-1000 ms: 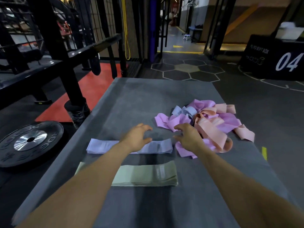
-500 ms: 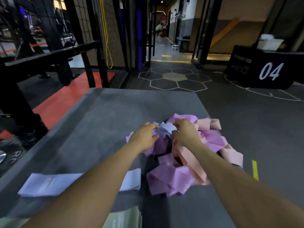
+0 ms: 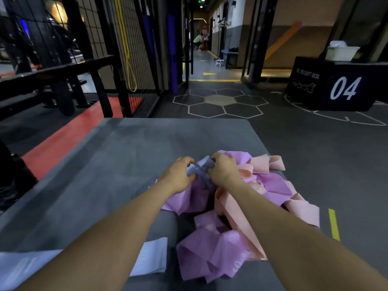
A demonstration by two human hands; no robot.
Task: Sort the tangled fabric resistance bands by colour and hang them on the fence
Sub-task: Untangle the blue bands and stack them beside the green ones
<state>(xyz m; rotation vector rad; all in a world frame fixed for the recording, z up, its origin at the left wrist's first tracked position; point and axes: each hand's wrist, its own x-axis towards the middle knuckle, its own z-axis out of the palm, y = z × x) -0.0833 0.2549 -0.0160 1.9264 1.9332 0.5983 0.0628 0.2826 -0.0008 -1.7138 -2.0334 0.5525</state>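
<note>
1. Lavender-blue fabric, one band [image 3: 200, 165], sits bunched at the centre of the frame, pinched between both hands on top of the tangled pile [image 3: 228, 208].
2. Left hand [image 3: 178, 175] curls its fingers onto the band's left end; right hand [image 3: 223, 170] grips the right end, and most of the band is hidden between them.
3. Purple and peach bands make up the pile, lower right of centre; the right forearm covers part of it.
4. Another pale blue band [image 3: 151, 257] lies flat at lower left, crossed by the left forearm and cut off by the frame edge.
5. All rest on a grey mat [image 3: 117, 156].
6. Wire fence [image 3: 134, 38] stands upper left; a black box [image 3: 336, 85] marked 04 stands upper right.
</note>
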